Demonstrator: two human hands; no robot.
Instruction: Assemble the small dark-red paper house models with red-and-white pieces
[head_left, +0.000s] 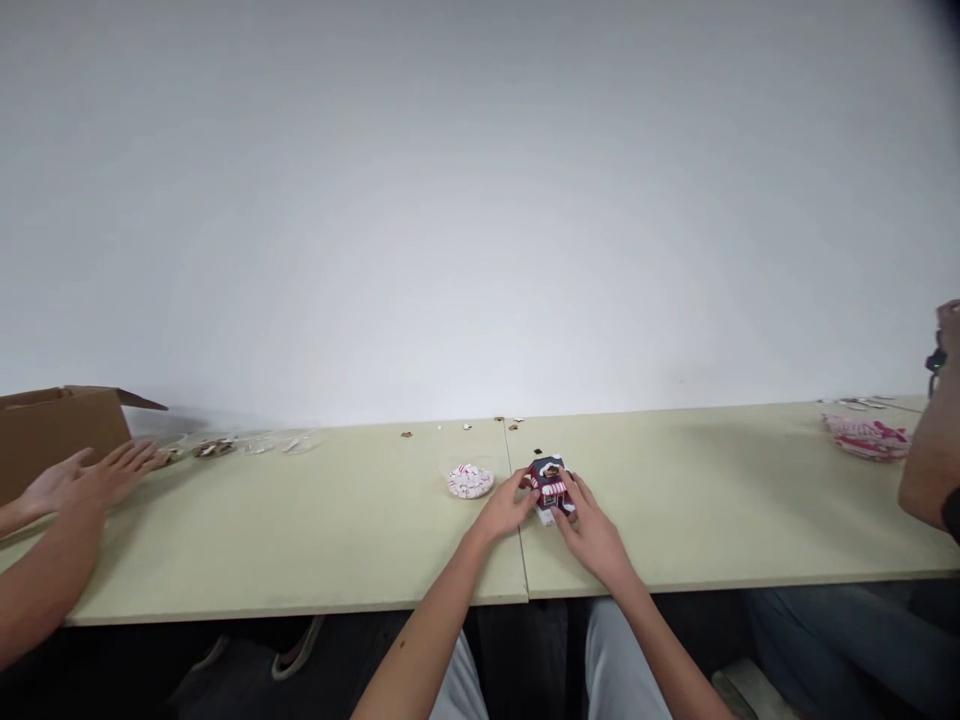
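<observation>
A small model house (551, 485) with a dark roof, white snow-like patches and a red-and-white striped awning stands on the table in front of me. My left hand (508, 508) has its fingers against the house's left side. On the other side, my right hand (592, 530) holds it too, with fingers over the roof edge and the front. Just left of the house lies a clear dish of small white and red pieces (470, 481). A little dark piece (538, 451) rests behind the house.
Small brown and white bits (513, 427) lie near the wall. At the left, a person's hands are beside a cardboard box (60, 435) and trays of pieces (215, 447). Far right, a pink-filled bag (868, 438) sits near another person's arm.
</observation>
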